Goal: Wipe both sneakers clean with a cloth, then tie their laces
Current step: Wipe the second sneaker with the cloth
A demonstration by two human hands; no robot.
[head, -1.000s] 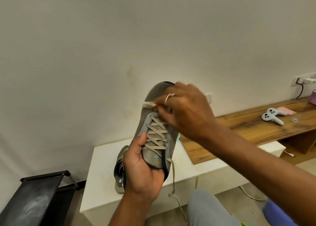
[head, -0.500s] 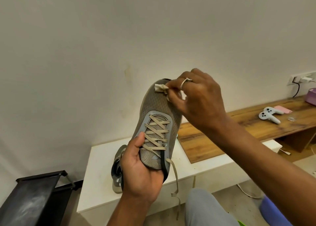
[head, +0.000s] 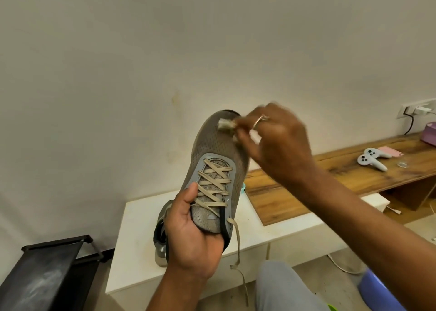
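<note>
Shifted the cloth (head: 225, 124) from the top lace row to the toe tip within the last second. Pinched it in the curled fingers of the right hand (head: 280, 143), against the toe mesh. Gripped the sneaker (head: 212, 150) at its tongue end in the left hand (head: 191, 235), toe up, above the white counter (head: 141, 228). Found laces (head: 213, 188) untied, one end dangling.

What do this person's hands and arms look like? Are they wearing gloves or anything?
No gloves: both hands are bare. The right hand wears a thin metal ring on one finger. The left hand shows no ring or watch. The right forearm and left forearm are bare, with no sleeve in view.
</note>
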